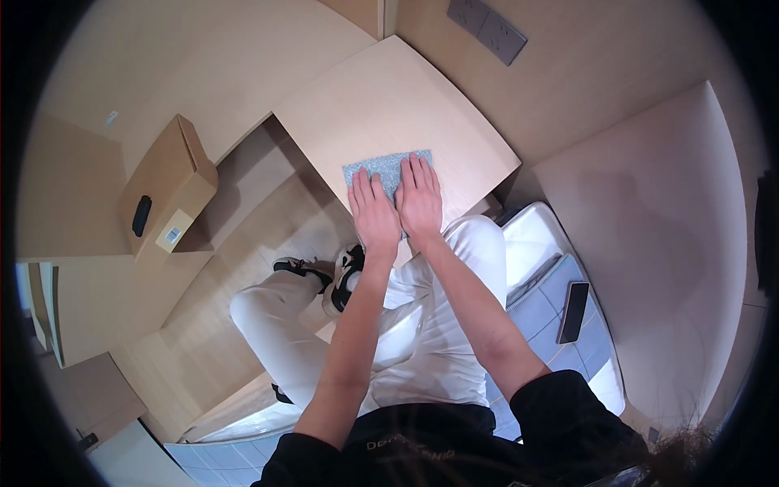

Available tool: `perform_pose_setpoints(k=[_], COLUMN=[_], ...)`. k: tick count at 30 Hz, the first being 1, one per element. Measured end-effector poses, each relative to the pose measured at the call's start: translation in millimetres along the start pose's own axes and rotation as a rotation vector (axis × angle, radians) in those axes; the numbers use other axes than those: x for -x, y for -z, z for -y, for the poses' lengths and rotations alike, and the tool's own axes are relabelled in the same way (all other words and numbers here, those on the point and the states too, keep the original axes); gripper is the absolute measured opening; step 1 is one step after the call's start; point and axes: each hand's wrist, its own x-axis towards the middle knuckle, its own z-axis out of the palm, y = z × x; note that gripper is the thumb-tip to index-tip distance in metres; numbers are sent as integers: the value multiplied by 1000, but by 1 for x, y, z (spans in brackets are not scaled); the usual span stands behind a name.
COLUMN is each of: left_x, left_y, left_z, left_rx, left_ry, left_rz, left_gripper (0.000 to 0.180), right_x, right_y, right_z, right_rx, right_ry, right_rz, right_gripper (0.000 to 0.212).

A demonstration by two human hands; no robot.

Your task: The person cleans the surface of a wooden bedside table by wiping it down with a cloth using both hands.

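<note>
A grey-blue speckled cloth (387, 165) lies flat near the front edge of a pale wooden tabletop (398, 97). My left hand (376, 217) rests palm down on its left part, fingers stretched away from me. Beside it, on the cloth's right part, my right hand (420, 209) also lies flat with straight fingers. The thumbs are close together in the middle. Both hands cover most of the cloth's near half, so only its far strip and a little between the hands show.
On the left, a cardboard box (166, 191) with a black handle sits on a wooden surface. A phone (574, 312) lies on the blue checked mattress (531, 337) to my right. A socket panel (489, 31) is on the far wall. My crossed legs are below the tabletop's near edge.
</note>
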Motion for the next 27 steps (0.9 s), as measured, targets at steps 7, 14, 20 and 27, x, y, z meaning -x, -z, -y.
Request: perform_pose_setpoints(k=[7,14,20,27], left_x=[2,2,0,-3], left_y=[0,-3,-3,-1], left_z=[2,4,4,7], left_rx=[2,-26,-27,-22], left_ry=[13,-3,-19,-51], left_rz=[-15,-7,1,12], left_gripper=[50,50,49,51], right_x=[1,1,0,-1], right_y=[-3,-3,-3,-5], right_z=[1,1,-1,-2], right_rx=[1,-5,17,31], right_ry=[6,-8,0,13], right_rz=[1,28,35,32], right_gripper=[55,56,55,55])
